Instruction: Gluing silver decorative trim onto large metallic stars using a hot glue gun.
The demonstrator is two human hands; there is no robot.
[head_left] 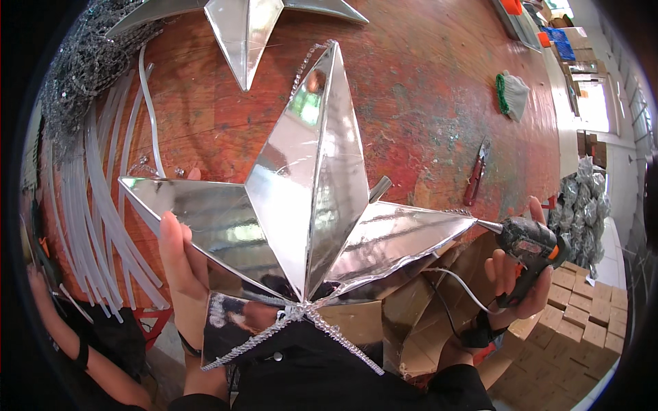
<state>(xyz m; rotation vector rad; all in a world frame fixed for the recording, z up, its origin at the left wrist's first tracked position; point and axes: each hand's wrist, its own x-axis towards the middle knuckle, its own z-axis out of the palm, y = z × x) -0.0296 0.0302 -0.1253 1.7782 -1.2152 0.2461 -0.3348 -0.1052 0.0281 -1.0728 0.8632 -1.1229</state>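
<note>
A large mirror-silver five-pointed star [291, 178] is tilted up in front of me, its lower points toward my body. My left hand [184, 267] grips it at its left point, with the fingers partly hidden behind it. In my right hand [531, 291] is a black hot glue gun [529, 241], its nozzle at the tip of the star's right point. Sparkly silver bead trim [264, 334] runs along edges of the two lower points. More bead chain [299, 72] hangs by the top point. A short grey stub [380, 188] sticks out behind the star.
A second silver star [245, 38] lies on the worn red-brown table [425, 89]. At left are long translucent glue sticks [92, 212] and a heap of silver bead strands [86, 75]. Red-handled pliers [474, 177] and a glove [515, 97] lie right. Another person's arm [89, 356] shows lower left.
</note>
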